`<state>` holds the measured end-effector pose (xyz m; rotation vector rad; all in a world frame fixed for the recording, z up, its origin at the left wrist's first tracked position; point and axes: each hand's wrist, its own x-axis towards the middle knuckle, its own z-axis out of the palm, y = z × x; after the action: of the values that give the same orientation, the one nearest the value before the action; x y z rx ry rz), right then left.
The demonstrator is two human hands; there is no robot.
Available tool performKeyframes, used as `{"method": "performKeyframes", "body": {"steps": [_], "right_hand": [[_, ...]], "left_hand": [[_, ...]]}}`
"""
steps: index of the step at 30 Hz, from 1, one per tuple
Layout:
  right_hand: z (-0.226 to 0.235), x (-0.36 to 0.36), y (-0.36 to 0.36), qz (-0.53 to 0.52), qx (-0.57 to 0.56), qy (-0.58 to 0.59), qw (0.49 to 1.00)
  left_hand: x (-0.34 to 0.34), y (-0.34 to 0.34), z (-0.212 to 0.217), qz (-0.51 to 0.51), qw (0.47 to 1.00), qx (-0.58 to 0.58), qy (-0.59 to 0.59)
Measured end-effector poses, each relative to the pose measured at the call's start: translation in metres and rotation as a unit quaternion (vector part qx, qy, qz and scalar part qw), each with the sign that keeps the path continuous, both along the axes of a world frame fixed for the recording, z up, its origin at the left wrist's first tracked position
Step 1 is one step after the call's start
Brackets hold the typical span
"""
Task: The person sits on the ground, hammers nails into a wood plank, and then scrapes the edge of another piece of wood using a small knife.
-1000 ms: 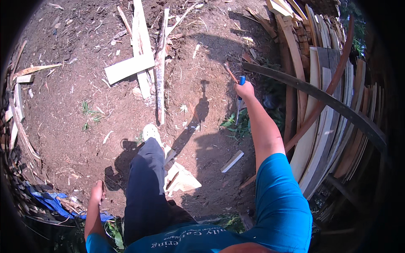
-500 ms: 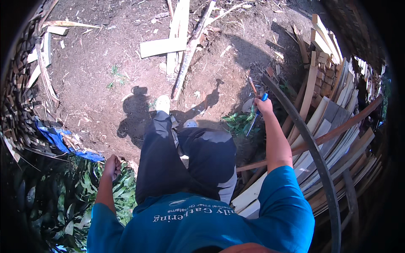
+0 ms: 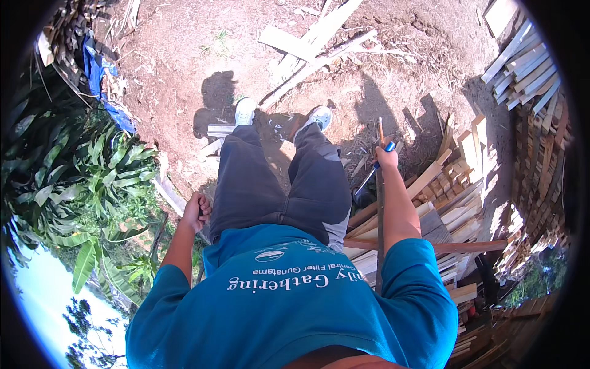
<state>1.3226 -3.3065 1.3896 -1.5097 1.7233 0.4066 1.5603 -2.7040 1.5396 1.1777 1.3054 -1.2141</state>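
Observation:
My right hand (image 3: 386, 158) is closed around a blue-handled tool (image 3: 389, 147) with a thin metal shaft slanting down toward my leg; it looks like a screwdriver. From the same fist an orange-brown stick (image 3: 381, 130) with a pale tip points forward; its other end is hidden. My left hand (image 3: 196, 211) hangs beside my left thigh, fingers curled in. Whether anything is inside them is hidden. Both of my shoes (image 3: 245, 111) rest on bare soil.
Pale planks (image 3: 319, 40) lie on the ground ahead. Stacked timber (image 3: 452, 194) stands close on my right, crossed by a reddish beam (image 3: 470, 247). A dark pole (image 3: 380, 227) runs beside my right forearm. Leafy plants (image 3: 92, 178) and a blue tarp (image 3: 92, 67) are on the left.
The view has turned, and the ground planks now appear farther right. My feet stand farther apart. My left hand is nearer my thigh; my right hand still grips the blue-handled tool and stick.

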Motion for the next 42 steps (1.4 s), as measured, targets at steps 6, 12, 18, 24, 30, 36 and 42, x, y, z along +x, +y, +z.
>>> {"method": "performKeyframes", "body": {"steps": [6, 12, 18, 24, 30, 36, 42], "right_hand": [[0.022, 0.058, -0.047, 0.161, 0.009, 0.031, 0.986], [0.053, 0.185, -0.049, 0.350, -0.053, 0.162, 0.921], [0.060, 0.320, 0.026, 0.462, -0.093, 0.141, 0.871], [0.029, 0.441, 0.135, 0.592, -0.071, 0.118, 0.794], [-0.087, 0.598, 0.273, 0.703, -0.068, 0.068, 0.705], [-0.196, 0.661, 0.379, 0.716, -0.049, 0.011, 0.696], [-0.238, 0.640, 0.413, 0.727, -0.018, -0.045, 0.685]], "left_hand": [[-0.078, 0.032, 0.026, 0.212, 0.975, -0.034, -0.052], [-0.144, 0.064, -0.005, 0.485, 0.865, -0.078, -0.100], [-0.173, 0.070, -0.001, 0.633, 0.738, -0.153, -0.174], [-0.188, 0.069, 0.015, 0.738, 0.616, -0.188, -0.199], [-0.175, 0.059, 0.037, 0.799, 0.551, -0.110, -0.217], [-0.161, 0.077, 0.010, 0.830, 0.523, -0.114, -0.155], [-0.096, 0.115, -0.081, 0.771, 0.601, -0.142, -0.156]]}}
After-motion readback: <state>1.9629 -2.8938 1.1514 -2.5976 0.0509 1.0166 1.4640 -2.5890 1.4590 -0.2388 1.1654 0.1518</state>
